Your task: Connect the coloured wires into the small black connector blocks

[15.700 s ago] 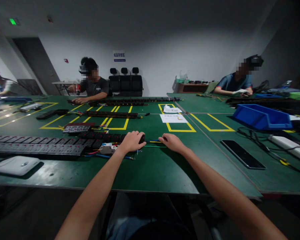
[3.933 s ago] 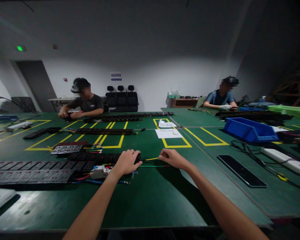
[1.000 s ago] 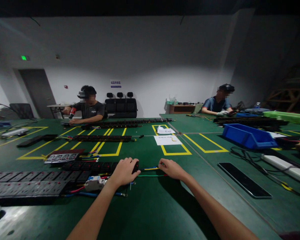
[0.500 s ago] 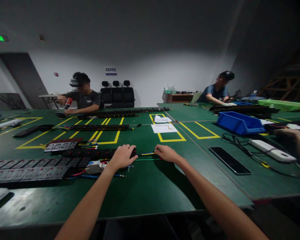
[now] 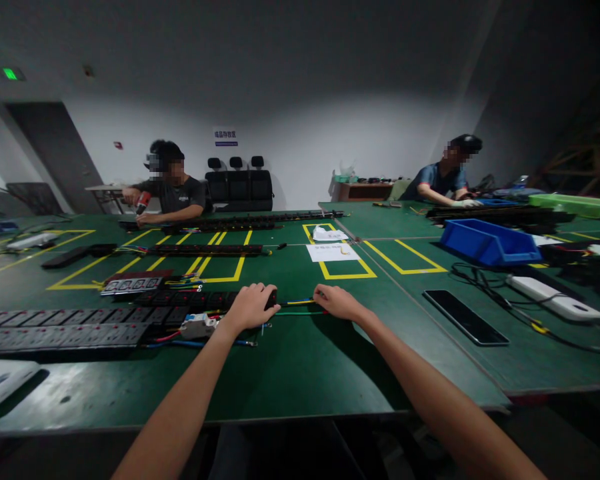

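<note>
My left hand (image 5: 253, 307) is wrapped over the right end of a black socket strip (image 5: 200, 300) lying on the green table (image 5: 300, 373). Coloured wires (image 5: 300, 303), blue, yellow and green, run out of that end to the right. Their far part is pinched in the fingers of my right hand (image 5: 336, 302). Below and left of my left hand lies a white breaker (image 5: 199, 325) with red and blue wires. Longer grey socket strips (image 5: 65, 333) stretch away to the left edge.
A phone (image 5: 465, 317), a blue bin (image 5: 490, 243) and a white power adapter (image 5: 555, 298) with black cables lie to the right. White paper (image 5: 333, 253) is ahead. Two people work across the table, one holding a red drill (image 5: 143, 201).
The view has shifted slightly, so the table and objects appear a little further right. Both hands keep their hold on the strip and wires. A hand at the right edge has mostly left view.
</note>
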A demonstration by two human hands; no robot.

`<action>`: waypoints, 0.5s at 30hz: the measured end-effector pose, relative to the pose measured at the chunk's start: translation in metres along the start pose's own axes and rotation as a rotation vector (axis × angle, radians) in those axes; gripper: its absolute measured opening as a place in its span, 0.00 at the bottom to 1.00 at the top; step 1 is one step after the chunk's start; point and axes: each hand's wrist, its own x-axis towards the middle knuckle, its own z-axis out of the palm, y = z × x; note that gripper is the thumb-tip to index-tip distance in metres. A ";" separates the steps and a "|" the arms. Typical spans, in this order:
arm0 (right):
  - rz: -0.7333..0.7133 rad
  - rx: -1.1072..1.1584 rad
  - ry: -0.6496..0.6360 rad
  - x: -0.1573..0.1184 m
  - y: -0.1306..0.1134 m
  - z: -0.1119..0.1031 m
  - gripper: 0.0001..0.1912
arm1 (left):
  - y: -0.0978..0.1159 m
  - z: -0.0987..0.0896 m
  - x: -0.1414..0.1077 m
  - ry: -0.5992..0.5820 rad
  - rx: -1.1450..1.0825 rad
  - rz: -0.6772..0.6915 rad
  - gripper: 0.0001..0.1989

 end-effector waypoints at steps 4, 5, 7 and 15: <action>0.001 0.005 -0.002 -0.002 -0.001 -0.001 0.12 | 0.000 0.000 0.000 -0.006 -0.016 -0.001 0.26; -0.002 0.007 -0.004 -0.002 -0.001 -0.001 0.12 | 0.000 0.000 0.000 -0.007 -0.019 -0.002 0.26; -0.013 0.008 -0.004 -0.002 -0.001 -0.001 0.12 | 0.000 0.000 0.000 -0.008 -0.022 -0.002 0.26; -0.026 0.003 -0.011 0.001 0.005 0.003 0.13 | -0.002 0.002 0.000 0.000 -0.028 -0.002 0.27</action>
